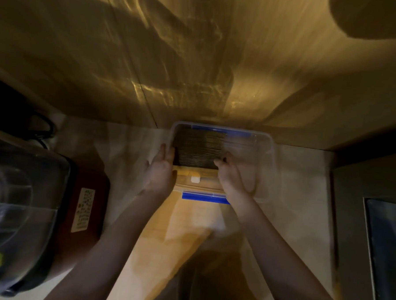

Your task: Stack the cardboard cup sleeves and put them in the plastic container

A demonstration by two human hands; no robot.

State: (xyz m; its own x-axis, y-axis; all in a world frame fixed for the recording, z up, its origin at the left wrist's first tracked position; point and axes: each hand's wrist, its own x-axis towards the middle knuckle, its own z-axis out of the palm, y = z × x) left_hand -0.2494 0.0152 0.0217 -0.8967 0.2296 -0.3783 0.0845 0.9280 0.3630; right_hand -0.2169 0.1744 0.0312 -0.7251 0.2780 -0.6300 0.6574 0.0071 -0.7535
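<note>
Both hands reached into the clear plastic container [269,142], pressing from either end on a dark stack of cardboard cup sleeves [198,150]. Left hand [162,168] lay flat against the stack's left end, fingers extended upward beside the container's left wall. Right hand [231,176] pushed against the stack's right end, its fingers curled over the top edge; the grip looked like a squeeze between the two palms. The stack stood on edge in the left part of the container, whose right part was blurred. The container sat at the far edge of the pale counter [127,160], against the wooden wall [197,58]. Blue clips [204,198] showed on its near and far rims. At the counter's left edge lay a dark red appliance [88,203] with a white label [83,210].
</note>
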